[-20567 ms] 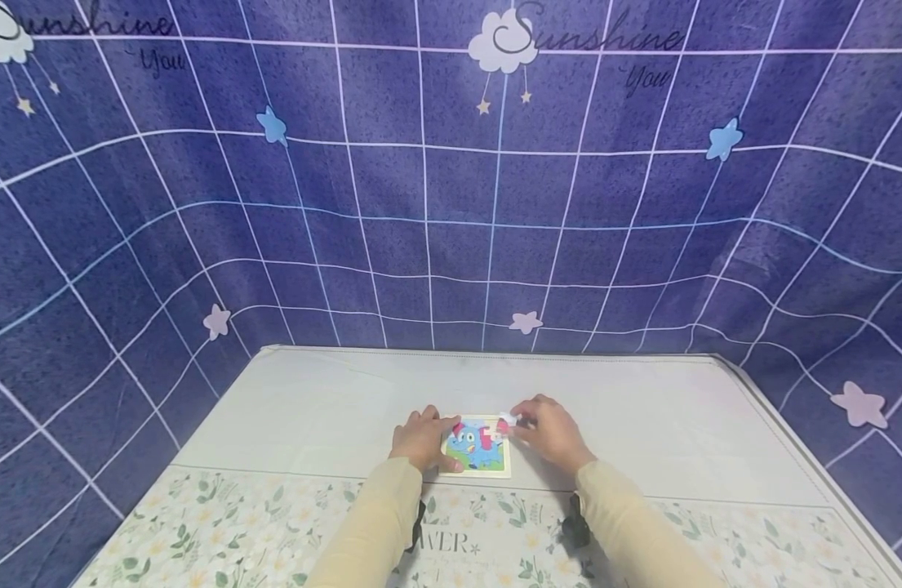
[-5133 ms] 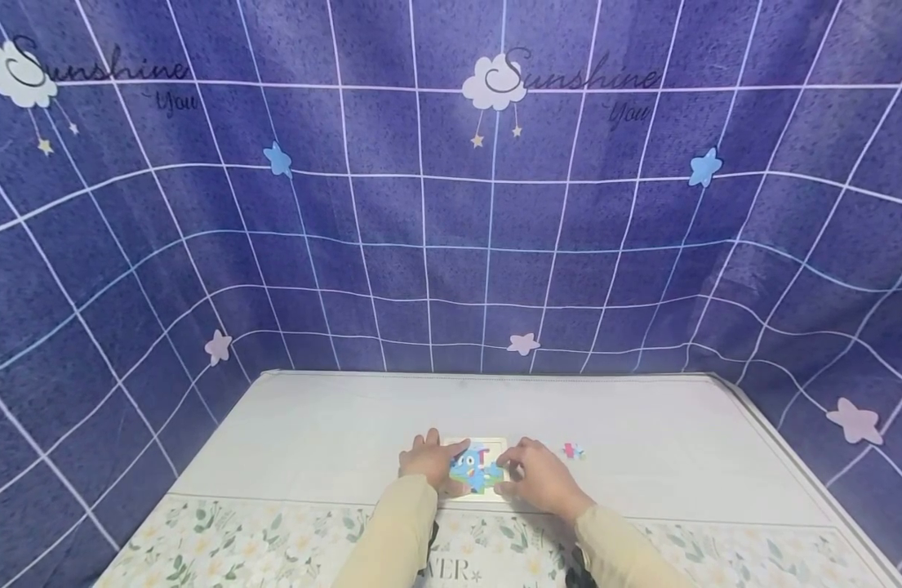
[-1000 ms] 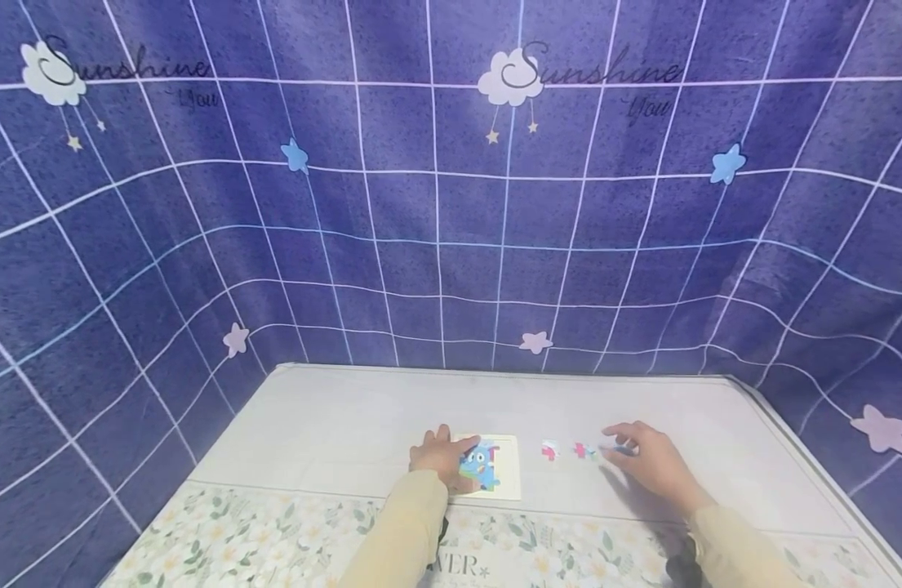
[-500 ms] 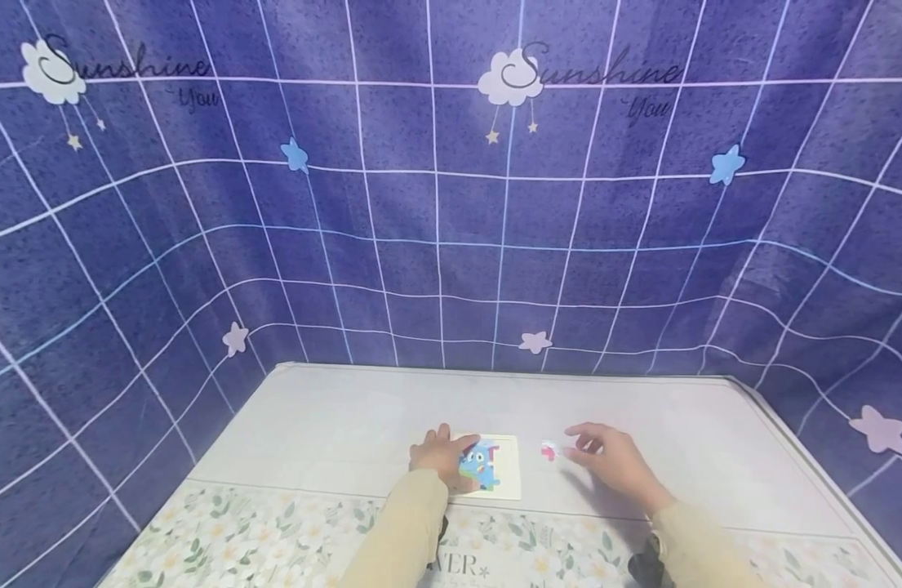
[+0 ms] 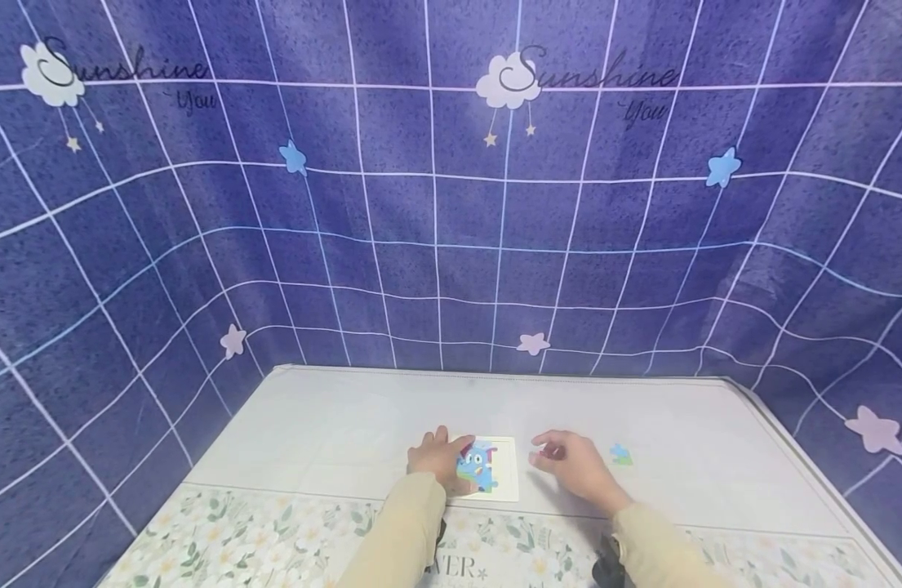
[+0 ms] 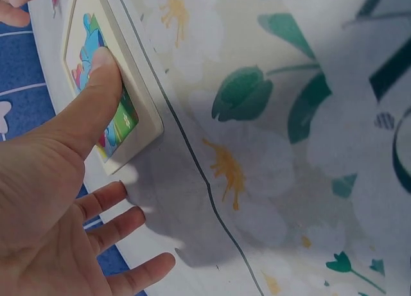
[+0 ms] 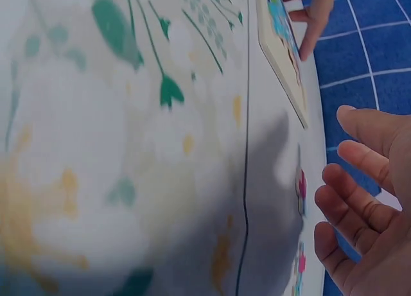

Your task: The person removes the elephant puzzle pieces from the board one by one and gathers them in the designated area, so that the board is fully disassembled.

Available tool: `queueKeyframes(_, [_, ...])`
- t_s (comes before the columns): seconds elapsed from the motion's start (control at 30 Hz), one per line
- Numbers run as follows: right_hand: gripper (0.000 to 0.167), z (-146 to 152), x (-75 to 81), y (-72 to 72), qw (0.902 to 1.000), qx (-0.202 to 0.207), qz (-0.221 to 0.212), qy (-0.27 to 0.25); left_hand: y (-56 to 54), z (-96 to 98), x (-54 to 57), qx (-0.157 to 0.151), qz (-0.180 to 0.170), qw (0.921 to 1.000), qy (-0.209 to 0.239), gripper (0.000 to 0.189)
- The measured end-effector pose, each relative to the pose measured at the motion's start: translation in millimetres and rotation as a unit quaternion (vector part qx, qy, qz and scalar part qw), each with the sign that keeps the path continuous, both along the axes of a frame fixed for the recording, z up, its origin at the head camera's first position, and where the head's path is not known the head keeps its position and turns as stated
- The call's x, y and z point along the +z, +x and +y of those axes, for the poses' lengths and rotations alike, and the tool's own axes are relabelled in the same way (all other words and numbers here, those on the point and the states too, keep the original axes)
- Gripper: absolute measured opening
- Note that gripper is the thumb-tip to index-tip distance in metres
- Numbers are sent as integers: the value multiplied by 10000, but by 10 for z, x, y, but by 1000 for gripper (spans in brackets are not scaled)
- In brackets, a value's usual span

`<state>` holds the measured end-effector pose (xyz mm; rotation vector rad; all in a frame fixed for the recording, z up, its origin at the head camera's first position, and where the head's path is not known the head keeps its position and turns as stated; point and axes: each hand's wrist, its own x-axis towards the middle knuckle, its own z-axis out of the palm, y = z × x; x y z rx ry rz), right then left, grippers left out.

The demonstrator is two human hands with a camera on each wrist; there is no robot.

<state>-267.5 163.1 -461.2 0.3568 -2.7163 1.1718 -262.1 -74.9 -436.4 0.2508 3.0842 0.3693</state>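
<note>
A square puzzle board (image 5: 506, 492) with a pale frame lies on the table, a blue cartoon elephant on its left side and pale backing at right. My left hand (image 5: 436, 459) rests across its left side; in the left wrist view the thumb (image 6: 99, 90) presses on the picture and the other fingers are stretched beyond the frame. Right of the board hovers my right hand (image 5: 575, 469), fingers loosely bent, holding nothing in the right wrist view. Below those fingers lie a pink puzzle piece (image 7: 302, 183) and another pink-and-blue piece (image 7: 299, 265). A blue-and-green piece (image 5: 621, 455) lies farther right.
The white tabletop (image 5: 348, 416) has a floral mat section (image 5: 252, 531) along the near side. A purple-blue grid-patterned curtain (image 5: 392, 269) hangs behind the table and on both sides.
My right hand has moved left over the pink pieces, uncovering the blue-and-green piece. My left hand stays on the board. Over the longer span, several pieces have come out of the board's right side.
</note>
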Motion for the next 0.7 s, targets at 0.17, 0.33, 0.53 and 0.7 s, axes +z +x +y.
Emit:
queueKeyframes(0.17, [22,-111,-21,-1,9999,-66,-153,-36,9,7,17,32,67,10000,-23,80])
queueKeyframes(0.33, [21,-198,-28,5,10000,-38,-72,-8,9,6,17,31,87,10000,2,79])
queueKeyframes(0.53, [20,-285,-58,-13,10000,-4,86,12,2,0,27,-35,41,10000,3,77])
queueKeyframes(0.7, [20,-348,-80,-50,9999,50,133,50,-8,5,26,-23,-40,10000,-11,78])
